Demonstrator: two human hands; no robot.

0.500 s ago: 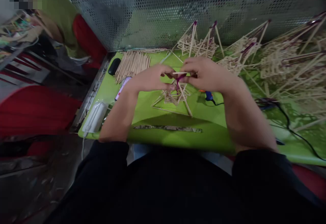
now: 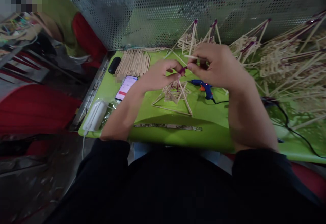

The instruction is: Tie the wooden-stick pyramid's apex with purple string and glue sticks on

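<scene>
In the head view my left hand pinches a purple ribbon at the peak of a small frame of thin wooden sticks. The frame stands on the green table with a triangular base and a cluster of short sticks inside. My right hand is closed to the right of the peak and a little higher. A short wooden stick juts leftward from its fingers, and its thumb and fingertip meet the ribbon's right end. Below my right hand lies a blue glue gun with an orange trigger.
Finished-looking stick frames crowd the table's right and back. Loose sticks, a phone and a white power strip lie at left. A black cable crosses the right side. Another person sits beyond, far left.
My right hand has moved up and right, carrying the short stick away from the peak. The ribbon now spans between my hands. The glue gun and phone are more exposed.
</scene>
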